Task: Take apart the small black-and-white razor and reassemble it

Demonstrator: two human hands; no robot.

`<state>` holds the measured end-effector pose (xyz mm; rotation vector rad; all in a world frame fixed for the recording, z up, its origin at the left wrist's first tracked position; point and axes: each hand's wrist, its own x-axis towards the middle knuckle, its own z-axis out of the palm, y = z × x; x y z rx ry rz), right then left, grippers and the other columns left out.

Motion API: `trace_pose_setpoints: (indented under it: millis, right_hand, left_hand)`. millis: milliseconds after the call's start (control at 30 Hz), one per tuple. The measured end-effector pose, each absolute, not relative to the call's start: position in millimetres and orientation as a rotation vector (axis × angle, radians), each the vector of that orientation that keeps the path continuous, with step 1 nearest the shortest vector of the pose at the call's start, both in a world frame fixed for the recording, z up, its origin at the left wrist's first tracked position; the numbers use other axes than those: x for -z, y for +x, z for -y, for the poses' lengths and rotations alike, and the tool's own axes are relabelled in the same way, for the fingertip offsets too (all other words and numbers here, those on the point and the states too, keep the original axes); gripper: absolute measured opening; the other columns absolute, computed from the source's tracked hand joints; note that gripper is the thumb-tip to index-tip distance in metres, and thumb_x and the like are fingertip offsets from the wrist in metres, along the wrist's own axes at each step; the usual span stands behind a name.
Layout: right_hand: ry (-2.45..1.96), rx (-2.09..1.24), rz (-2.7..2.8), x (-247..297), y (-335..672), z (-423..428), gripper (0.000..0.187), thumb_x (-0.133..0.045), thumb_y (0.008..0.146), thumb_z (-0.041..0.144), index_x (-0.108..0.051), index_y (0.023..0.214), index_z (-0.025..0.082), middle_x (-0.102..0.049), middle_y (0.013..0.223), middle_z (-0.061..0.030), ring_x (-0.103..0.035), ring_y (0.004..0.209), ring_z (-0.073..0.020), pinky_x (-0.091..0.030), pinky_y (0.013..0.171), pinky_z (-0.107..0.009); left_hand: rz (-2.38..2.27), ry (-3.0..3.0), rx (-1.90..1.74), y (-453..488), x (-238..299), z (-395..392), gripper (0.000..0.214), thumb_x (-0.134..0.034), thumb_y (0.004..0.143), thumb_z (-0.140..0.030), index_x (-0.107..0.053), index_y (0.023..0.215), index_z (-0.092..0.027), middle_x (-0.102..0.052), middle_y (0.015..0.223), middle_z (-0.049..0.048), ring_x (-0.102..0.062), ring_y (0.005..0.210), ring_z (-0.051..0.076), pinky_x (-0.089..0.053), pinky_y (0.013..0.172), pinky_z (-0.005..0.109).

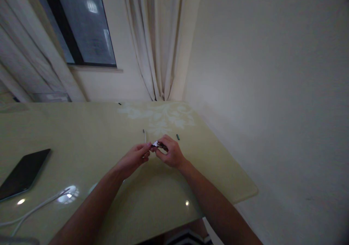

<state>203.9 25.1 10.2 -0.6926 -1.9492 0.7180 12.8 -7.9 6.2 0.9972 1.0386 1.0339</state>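
Over the table, my left hand [139, 156] and my right hand [171, 152] meet with their fingertips close together. Between them is a small shiny silver-and-dark object [155, 144], too small and blurred to name. My right thumb and fingers close around its right side, while my left thumb and forefinger pinch its left end. Just beyond my left hand lies a thin white cable [145, 136] with a dark tip, its near part hidden behind the hand. A short dark stick-like piece [178, 137] rests beyond my right hand.
A black tablet-like slab [25, 172] lies on the glossy pale table [81, 136] at left. White cables [40, 205] run near the front left. Another small dark piece [119, 103] sits by the far edge. A wall [259, 92] borders the right side; curtains [156, 37] hang behind.
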Motion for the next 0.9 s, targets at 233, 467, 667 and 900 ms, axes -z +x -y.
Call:
trace_pose_setpoints:
  millis: [233,467,667,900]
  right_hand:
    - [-0.674,-1.028,1.735,-19.0,204.5,-18.7,0.014,-0.063,0.094,0.035,-0.059,0.1,0.023,-0.054,0.078,0.0018,-0.046,0.066,-0.0142,-0.035,0.062,-0.025]
    - [-0.643,-1.1,1.708,-19.9,203.4,-16.6,0.016,-0.058,0.098,0.038,-0.06,0.103,0.023,-0.052,0.075,0.0027,-0.042,0.061,-0.0126,-0.031,0.058,-0.025]
    - [-0.66,-1.115,1.708,-20.4,203.1,-16.3,0.022,-0.062,0.096,0.042,-0.065,0.104,0.023,-0.06,0.079,0.0002,-0.048,0.064,-0.0137,-0.034,0.06,-0.025]
    - [-0.626,-0.954,1.817,-13.8,204.0,-24.2,0.022,-0.06,0.1,0.041,-0.064,0.1,0.02,-0.063,0.076,-0.0002,-0.051,0.062,-0.0124,-0.037,0.059,-0.025]
  left_hand:
    - [-1.072,1.237,-1.282,7.1,-6.3,6.7,0.057,-0.072,0.084,-0.063,-0.074,0.122,-0.02,-0.058,0.081,0.0015,-0.048,0.073,0.014,-0.042,0.07,0.027]
    - [-1.104,1.44,-1.341,7.6,-20.2,12.3,0.057,-0.071,0.085,-0.06,-0.074,0.127,-0.021,-0.065,0.086,0.0032,-0.049,0.073,0.015,-0.044,0.069,0.027]
    - [-1.148,1.484,-1.34,9.9,-24.8,13.9,0.054,-0.073,0.083,-0.056,-0.076,0.124,-0.021,-0.073,0.092,0.006,-0.058,0.079,0.019,-0.049,0.071,0.029]
    - [-1.151,1.564,-1.409,9.4,-27.4,15.5,0.042,-0.073,0.085,-0.043,-0.077,0.118,-0.019,-0.075,0.11,0.0087,-0.066,0.1,0.023,-0.052,0.085,0.031]
